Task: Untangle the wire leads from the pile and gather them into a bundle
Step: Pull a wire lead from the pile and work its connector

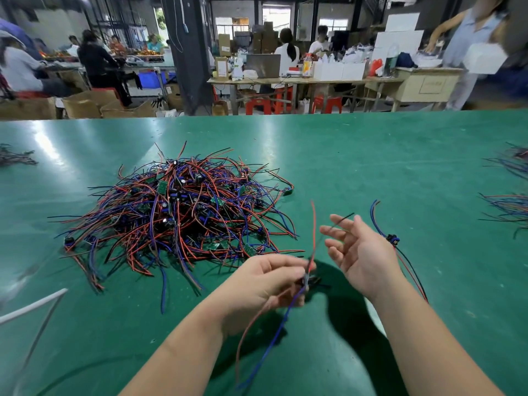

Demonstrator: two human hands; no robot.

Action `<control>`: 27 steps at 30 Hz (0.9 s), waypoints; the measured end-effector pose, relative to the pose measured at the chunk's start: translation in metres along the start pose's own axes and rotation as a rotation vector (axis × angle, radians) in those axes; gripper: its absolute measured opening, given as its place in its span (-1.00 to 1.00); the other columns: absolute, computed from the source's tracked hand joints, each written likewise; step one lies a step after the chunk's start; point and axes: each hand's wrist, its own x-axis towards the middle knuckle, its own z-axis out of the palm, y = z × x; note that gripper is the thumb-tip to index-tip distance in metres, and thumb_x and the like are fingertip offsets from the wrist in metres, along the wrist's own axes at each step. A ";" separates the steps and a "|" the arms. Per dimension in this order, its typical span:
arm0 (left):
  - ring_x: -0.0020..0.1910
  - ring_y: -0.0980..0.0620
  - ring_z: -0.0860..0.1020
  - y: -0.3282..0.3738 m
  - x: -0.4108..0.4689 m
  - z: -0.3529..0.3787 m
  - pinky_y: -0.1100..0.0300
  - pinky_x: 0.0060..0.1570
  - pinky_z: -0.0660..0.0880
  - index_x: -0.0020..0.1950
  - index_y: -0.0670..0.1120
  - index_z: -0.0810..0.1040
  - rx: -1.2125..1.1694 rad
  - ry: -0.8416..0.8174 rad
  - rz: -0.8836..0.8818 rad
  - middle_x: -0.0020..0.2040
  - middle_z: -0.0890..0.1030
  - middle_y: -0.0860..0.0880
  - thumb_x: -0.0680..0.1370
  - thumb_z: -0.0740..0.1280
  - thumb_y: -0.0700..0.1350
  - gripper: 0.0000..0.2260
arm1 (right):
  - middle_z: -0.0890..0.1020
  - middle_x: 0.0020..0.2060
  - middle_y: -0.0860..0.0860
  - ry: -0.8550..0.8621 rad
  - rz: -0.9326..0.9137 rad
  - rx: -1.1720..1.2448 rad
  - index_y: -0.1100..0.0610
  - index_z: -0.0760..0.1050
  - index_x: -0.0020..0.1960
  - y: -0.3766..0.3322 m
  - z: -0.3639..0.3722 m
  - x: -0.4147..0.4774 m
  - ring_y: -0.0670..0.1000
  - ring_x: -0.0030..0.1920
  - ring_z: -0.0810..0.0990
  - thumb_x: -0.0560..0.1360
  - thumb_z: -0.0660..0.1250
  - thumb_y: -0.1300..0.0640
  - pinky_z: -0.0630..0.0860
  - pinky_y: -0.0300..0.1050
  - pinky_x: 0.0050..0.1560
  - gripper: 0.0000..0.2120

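Wire lead [307, 277] held beside the pile [177, 212]
Right of the pile, over the bench [400, 167], the left hand [265, 284]'s grip pinches the red-and-blue lead; the right hand [357, 252]'s grip is spread.

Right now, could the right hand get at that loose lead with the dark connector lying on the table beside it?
Probably yes. The right hand is open, fingers spread, and the loose lead lies close beside it on the green table, with nothing between them.
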 end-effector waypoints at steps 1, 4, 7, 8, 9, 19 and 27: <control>-0.32 0.07 0.59 0.000 0.002 0.000 0.19 -0.19 0.60 -0.02 -0.14 0.64 -0.112 0.033 0.041 -0.25 0.64 -0.07 0.41 0.37 -0.17 -0.82 | 0.63 -0.27 0.16 -0.011 0.022 -0.055 0.20 0.49 0.03 0.001 0.000 -0.001 -0.05 -0.52 0.54 0.61 0.18 0.19 0.48 -0.30 -0.51 -0.87; -0.29 0.05 0.64 0.000 0.007 0.000 0.22 -0.18 0.58 -0.02 -0.12 0.55 -0.355 0.110 0.143 -0.19 0.67 -0.11 0.37 0.36 -0.13 -0.80 | 0.60 -0.28 0.15 -0.215 0.052 -0.329 0.25 0.52 0.07 0.012 0.001 -0.009 -0.05 -0.46 0.53 0.39 0.39 0.37 0.46 -0.31 -0.46 -0.74; -0.33 0.09 0.64 -0.003 0.010 0.001 0.27 -0.27 0.59 -0.06 -0.09 0.51 -0.409 0.236 0.211 -0.16 0.70 -0.09 0.35 0.39 -0.10 -0.80 | 0.60 -0.31 0.08 -0.462 0.034 -0.353 0.15 0.63 -0.10 0.019 0.008 -0.021 -0.07 -0.37 0.52 0.17 0.51 0.24 0.41 -0.30 -0.38 -0.70; -0.36 0.10 0.63 -0.005 0.011 0.002 0.29 -0.32 0.57 -0.08 -0.09 0.52 -0.378 0.298 0.241 -0.18 0.70 -0.08 0.33 0.41 -0.10 -0.79 | 0.60 -0.32 0.07 -0.489 0.011 -0.305 0.14 0.64 -0.13 0.021 0.010 -0.022 -0.06 -0.37 0.52 0.16 0.51 0.23 0.42 -0.30 -0.38 -0.72; -0.38 0.11 0.61 -0.008 0.012 0.003 0.30 -0.35 0.54 -0.11 -0.10 0.53 -0.318 0.363 0.284 -0.22 0.68 -0.06 0.30 0.44 -0.10 -0.78 | 0.61 -0.32 0.07 -0.480 -0.007 -0.252 0.15 0.64 -0.14 0.023 0.012 -0.022 -0.06 -0.38 0.53 0.17 0.49 0.24 0.43 -0.31 -0.39 -0.74; -0.26 0.06 0.63 -0.020 0.016 0.000 0.23 -0.21 0.56 -0.17 -0.08 0.66 0.235 0.427 0.417 -0.23 0.70 -0.07 0.46 0.40 -0.32 -0.85 | 0.59 -0.44 0.03 -0.272 -0.010 -0.129 0.15 0.61 -0.39 0.020 0.014 -0.016 -0.12 -0.47 0.53 0.24 0.42 0.19 0.45 -0.34 -0.47 -0.94; -0.43 0.06 0.59 -0.019 0.013 0.002 0.23 -0.38 0.56 -0.19 -0.21 0.62 0.122 0.307 0.125 -0.35 0.66 -0.12 0.38 0.49 -0.28 -0.93 | 0.51 -0.48 0.07 -0.281 -0.177 -0.566 0.19 0.57 -0.36 0.021 0.007 -0.013 -0.09 -0.49 0.38 0.45 0.40 0.27 0.31 -0.30 -0.46 -0.80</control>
